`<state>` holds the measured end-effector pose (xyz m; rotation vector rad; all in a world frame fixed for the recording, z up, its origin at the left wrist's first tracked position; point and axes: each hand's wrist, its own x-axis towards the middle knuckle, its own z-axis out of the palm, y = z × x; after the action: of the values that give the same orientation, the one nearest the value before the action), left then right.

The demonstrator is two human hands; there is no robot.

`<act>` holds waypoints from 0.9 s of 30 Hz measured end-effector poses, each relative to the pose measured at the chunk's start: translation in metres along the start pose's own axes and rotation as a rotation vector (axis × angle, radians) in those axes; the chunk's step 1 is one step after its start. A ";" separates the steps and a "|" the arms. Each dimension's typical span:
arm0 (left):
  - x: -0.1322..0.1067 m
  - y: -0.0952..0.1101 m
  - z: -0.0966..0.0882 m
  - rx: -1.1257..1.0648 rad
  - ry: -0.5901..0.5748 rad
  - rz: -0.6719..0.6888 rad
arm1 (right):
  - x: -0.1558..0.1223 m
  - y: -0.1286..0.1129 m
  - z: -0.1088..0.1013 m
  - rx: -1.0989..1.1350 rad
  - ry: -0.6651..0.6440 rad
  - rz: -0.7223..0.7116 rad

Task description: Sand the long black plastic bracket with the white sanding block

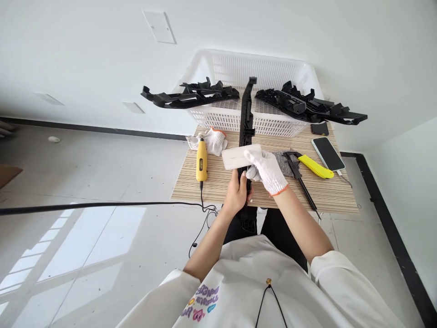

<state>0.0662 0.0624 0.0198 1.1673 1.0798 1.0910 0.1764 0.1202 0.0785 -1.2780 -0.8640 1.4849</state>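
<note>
My bare left hand is wrapped around a long black plastic part, which runs upright in the view from my lap over the table toward the basket. In a white knit glove with an orange cuff, my right hand grips a flat, whitish rectangular block. The block lies across the black part, just above my left hand; whether the two touch I cannot tell. Part of the block and some fingers of my right hand are hidden by the glove.
A white plastic basket at the back bears more black parts overhanging its rim. On the striped table lie a yellow corded tool, a white glove, a caliper, a yellow utility knife and a phone.
</note>
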 end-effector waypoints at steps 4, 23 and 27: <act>0.000 0.000 0.000 0.016 -0.018 -0.019 | 0.001 0.004 0.001 0.068 0.126 -0.034; 0.000 -0.002 -0.002 -0.002 -0.042 0.005 | -0.005 -0.002 0.003 -0.110 -0.024 -0.018; 0.000 -0.002 -0.002 -0.004 -0.058 -0.005 | -0.007 -0.003 0.001 -0.122 -0.072 -0.013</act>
<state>0.0643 0.0629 0.0178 1.1854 1.0346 1.0490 0.1763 0.1147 0.0839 -1.3118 -1.0220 1.4950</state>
